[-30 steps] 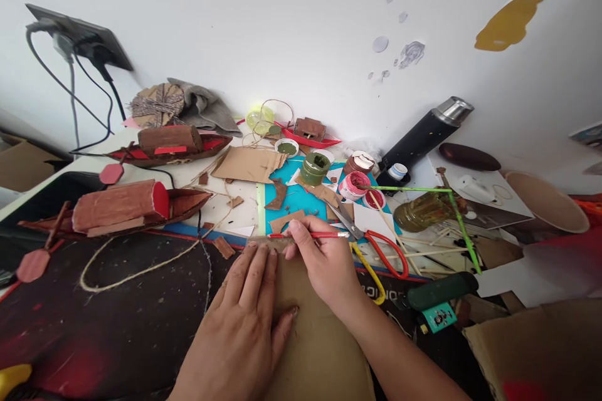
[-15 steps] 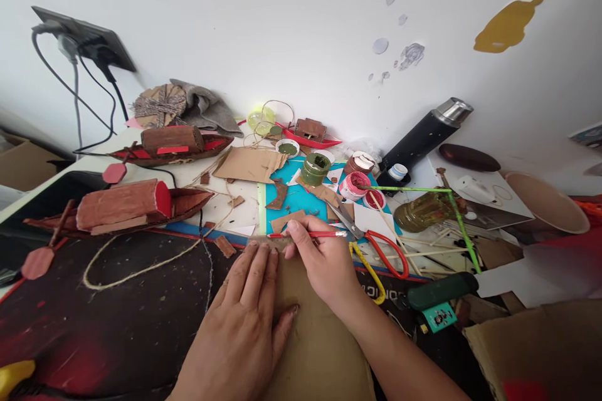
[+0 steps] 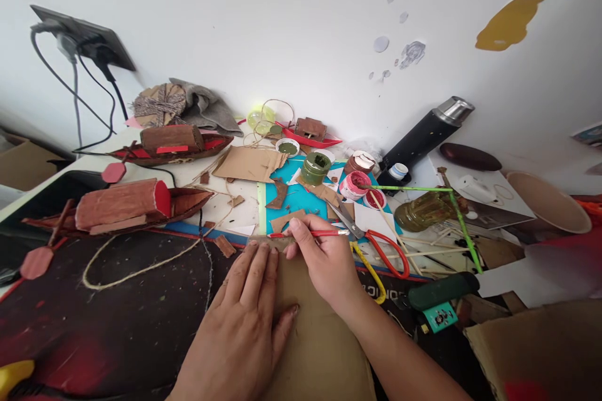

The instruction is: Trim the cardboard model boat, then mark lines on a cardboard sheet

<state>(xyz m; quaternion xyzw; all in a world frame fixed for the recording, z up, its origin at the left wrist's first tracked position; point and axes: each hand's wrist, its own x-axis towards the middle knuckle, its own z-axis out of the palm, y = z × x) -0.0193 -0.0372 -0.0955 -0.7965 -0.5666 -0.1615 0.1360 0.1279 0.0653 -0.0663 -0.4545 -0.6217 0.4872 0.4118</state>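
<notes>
My left hand point(image 3: 242, 319) lies flat with fingers stretched out over a sheet of cardboard point(image 3: 329, 344). Its fingertips press on a small brownish strip point(image 3: 268, 243) along the sheet's far edge; I cannot tell what the strip is. In my right hand point(image 3: 329, 263) a red pencil point(image 3: 324, 234) is pinched, tilted almost level, its tip pointing left above the strip. Just right of that hand lie scissors with orange handles point(image 3: 388, 254) and a yellow-handled tool point(image 3: 369, 272).
Two brown cardboard boats point(image 3: 117, 210) stand at the left, with a twine loop point(image 3: 141, 272). Open paint jars point(image 3: 316, 168) sit on a blue sheet point(image 3: 294, 194). A black thermos point(image 3: 418, 138) leans on the wall. A green bottle point(image 3: 442, 290) and cardboard point(image 3: 540, 338) lie right.
Almost nothing differs. The pencil's rear end has shifted very slightly to the right, and both hands hold nearly the same place.
</notes>
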